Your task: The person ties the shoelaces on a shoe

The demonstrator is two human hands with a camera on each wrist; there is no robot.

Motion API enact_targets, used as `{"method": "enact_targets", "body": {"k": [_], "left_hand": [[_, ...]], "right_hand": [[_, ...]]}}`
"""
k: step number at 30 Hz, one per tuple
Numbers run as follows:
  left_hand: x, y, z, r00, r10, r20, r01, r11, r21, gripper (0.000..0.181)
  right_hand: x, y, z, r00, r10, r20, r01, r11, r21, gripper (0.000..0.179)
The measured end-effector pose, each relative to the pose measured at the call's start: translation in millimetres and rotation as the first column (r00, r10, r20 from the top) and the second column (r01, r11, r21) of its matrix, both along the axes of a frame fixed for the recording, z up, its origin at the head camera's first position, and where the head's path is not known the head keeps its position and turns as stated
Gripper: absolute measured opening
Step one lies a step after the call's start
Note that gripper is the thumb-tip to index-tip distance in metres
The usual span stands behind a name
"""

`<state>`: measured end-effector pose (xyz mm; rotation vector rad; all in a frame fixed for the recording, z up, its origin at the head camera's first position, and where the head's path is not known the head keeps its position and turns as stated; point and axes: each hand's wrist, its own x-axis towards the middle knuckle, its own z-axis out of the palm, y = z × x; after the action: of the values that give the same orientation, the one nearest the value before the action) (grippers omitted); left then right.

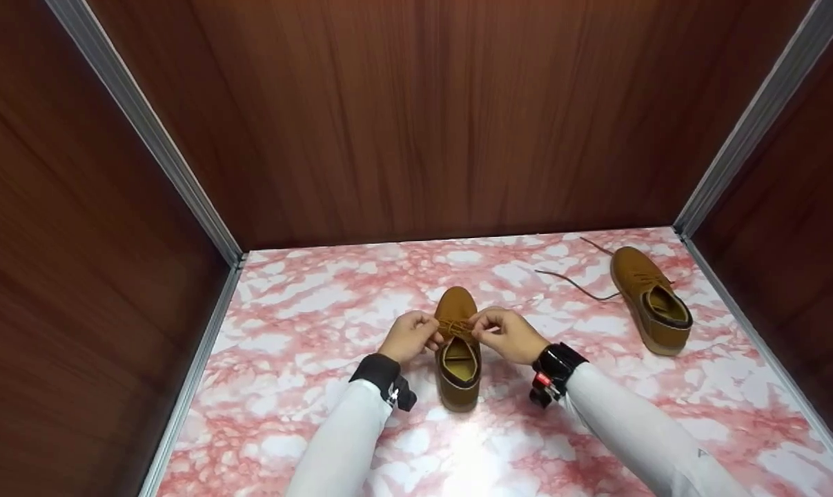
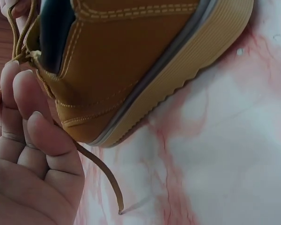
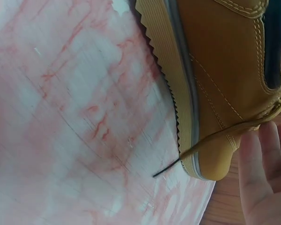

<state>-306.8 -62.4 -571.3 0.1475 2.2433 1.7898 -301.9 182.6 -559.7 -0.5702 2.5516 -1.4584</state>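
Note:
A tan lace-up shoe (image 1: pixel 457 302) stands upright on the floor, toe pointing away from me. My left hand (image 1: pixel 413 335) is at the left of its laces (image 1: pixel 453 327), pinching a shoelace between thumb and fingers. On the other side my right hand (image 1: pixel 510 335) pinches the lacing too. Looped lace shows above the fingertips in the left wrist view, and a loose lace end (image 2: pixel 105 171) hangs below that hand. In the right wrist view another lace end (image 3: pixel 210 137) trails across the shoe's side and past the sole. The exact knot is hidden by fingers.
A matching shoe (image 1: pixel 638 269) stands at the right, its untied laces (image 1: pixel 573 284) spread leftward. The pink-and-white marbled surface (image 1: pixel 306 386) is bordered by brown wood-look panels (image 1: pixel 416 124) at the back and both sides, with grey metal strips (image 1: pixel 216 228) in the corners.

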Motion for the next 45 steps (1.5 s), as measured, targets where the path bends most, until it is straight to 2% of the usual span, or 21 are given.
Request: {"method": "enact_targets", "body": {"k": [4, 11, 18, 21, 28, 31, 34, 37, 39, 42, 45], "left_hand": [[-2.0, -5.9, -1.0, 1.000, 0.009, -0.017, -0.009, 1.000, -0.009, 0.024], [-4.6, -15.8, -3.9, 0.999, 0.036, -0.011, -0.036, 0.999, -0.008, 0.023], [-2.3, -24.9, -4.8, 0.999, 0.034, -0.039, -0.038, 0.994, -0.100, 0.024], [-1.2, -26.7, -6.1, 0.998, 0.043, -0.040, -0.047, 0.994, -0.096, 0.022], [-3.9, -22.6, -8.5, 0.996, 0.069, -0.057, -0.071, 0.997, -0.036, 0.012], [-5.5, -20.0, -4.9, 0.997, 0.059, -0.059, -0.061, 0.998, -0.032, 0.019], [-6.4, -18.1, 0.7, 0.997, 0.020, -0.079, -0.024, 0.998, -0.057, 0.032], [-6.5, -17.4, 5.7, 0.992, -0.046, -0.120, 0.032, 0.992, -0.120, 0.037], [-6.8, -17.9, 8.5, 0.984, -0.098, -0.152, 0.068, 0.980, -0.188, 0.036], [-7.7, -18.8, 12.8, 0.970, -0.148, -0.191, 0.084, 0.949, -0.305, 0.031], [-8.5, -18.4, 17.1, 0.958, -0.180, -0.221, 0.077, 0.910, -0.406, 0.025]], "right_hand": [[-2.3, 2.6, 2.5, 0.999, -0.051, -0.010, 0.050, 0.999, -0.012, 0.012], [-5.3, 12.1, 3.9, 0.988, -0.133, -0.078, 0.134, 0.991, 0.007, 0.006], [-7.1, 22.7, -0.9, 0.974, -0.217, -0.060, 0.218, 0.976, 0.015, 0.009], [-7.3, 25.4, -4.5, 0.973, -0.226, -0.040, 0.227, 0.974, 0.010, 0.009], [-8.2, 22.9, -6.0, 0.986, -0.164, 0.004, 0.164, 0.982, -0.092, 0.006], [-8.1, 20.9, -4.4, 0.991, -0.130, 0.028, 0.132, 0.986, -0.097, 0.012], [-8.0, 19.4, -3.3, 0.995, -0.099, 0.019, 0.100, 0.994, -0.042, 0.016], [-7.8, 19.2, -3.3, 0.998, -0.054, -0.017, 0.055, 0.998, 0.026, 0.016], [-7.6, 19.3, -3.1, 0.999, -0.019, -0.037, 0.022, 0.997, 0.068, 0.013], [-7.2, 19.7, -2.1, 0.998, 0.030, -0.061, -0.022, 0.992, 0.125, 0.010], [-7.2, 19.8, -0.9, 0.994, 0.051, -0.100, -0.032, 0.983, 0.179, 0.018]]}}
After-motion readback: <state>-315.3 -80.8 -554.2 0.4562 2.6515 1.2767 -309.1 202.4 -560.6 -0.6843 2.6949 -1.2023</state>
